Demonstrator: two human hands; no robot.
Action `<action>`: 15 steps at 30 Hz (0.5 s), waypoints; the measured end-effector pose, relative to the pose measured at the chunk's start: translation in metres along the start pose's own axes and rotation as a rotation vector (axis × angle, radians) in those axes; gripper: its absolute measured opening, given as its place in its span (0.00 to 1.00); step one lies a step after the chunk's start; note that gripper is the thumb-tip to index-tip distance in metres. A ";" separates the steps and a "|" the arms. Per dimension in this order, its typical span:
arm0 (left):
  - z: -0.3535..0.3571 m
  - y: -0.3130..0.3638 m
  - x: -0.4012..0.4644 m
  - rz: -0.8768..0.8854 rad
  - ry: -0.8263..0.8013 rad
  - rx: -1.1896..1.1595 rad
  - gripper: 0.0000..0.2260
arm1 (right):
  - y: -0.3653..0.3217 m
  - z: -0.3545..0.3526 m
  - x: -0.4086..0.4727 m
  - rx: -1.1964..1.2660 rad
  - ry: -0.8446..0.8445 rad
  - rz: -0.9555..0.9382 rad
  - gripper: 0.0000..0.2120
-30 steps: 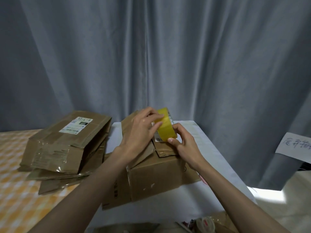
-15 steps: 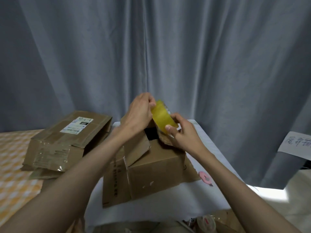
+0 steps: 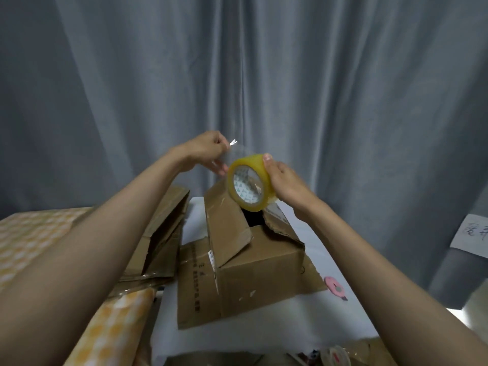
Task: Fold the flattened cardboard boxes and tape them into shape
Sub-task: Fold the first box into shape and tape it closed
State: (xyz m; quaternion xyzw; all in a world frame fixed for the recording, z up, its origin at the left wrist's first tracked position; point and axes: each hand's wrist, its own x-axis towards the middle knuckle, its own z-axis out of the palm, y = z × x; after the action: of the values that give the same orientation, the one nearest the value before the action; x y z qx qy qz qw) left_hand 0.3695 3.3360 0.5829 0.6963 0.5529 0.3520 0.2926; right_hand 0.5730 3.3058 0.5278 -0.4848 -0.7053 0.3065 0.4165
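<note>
A brown cardboard box [image 3: 261,276] stands on the white table [image 3: 330,326], its top flaps half raised with a dark gap between them. Above that gap my right hand [image 3: 285,180] grips a yellowish roll of clear tape [image 3: 249,182], its printed core facing me. My left hand [image 3: 203,150] is up and to the left of the roll and pinches the free end of the tape [image 3: 232,142], with a short clear strip stretched between hand and roll. The box lies on another flattened cardboard sheet [image 3: 195,294].
A stack of flattened cardboard boxes [image 3: 163,233] lies left of the box, partly behind my left arm. A pink tape cutter [image 3: 335,286] sits on the table to the right. Yellow checked cloth [image 3: 34,233] covers the left surface. Grey curtains [image 3: 317,88] hang behind; a paper note [image 3: 472,233] at right.
Both hands lifted the tape roll off the box flaps. The roll turned its core toward me, and my left hand drew the tape end up and left away from it.
</note>
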 end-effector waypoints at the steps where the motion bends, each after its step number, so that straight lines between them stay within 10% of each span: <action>1: 0.004 -0.009 0.002 -0.049 -0.035 0.018 0.12 | 0.001 0.004 0.001 -0.006 -0.013 0.022 0.34; 15: 0.057 -0.081 0.027 -0.272 -0.198 -0.220 0.14 | 0.036 0.028 -0.004 0.056 0.079 0.123 0.20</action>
State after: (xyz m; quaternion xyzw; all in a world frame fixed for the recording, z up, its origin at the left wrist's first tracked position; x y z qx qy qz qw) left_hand 0.3740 3.3789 0.4897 0.6101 0.5686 0.2974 0.4647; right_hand 0.5644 3.3135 0.4840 -0.5272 -0.6483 0.3318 0.4378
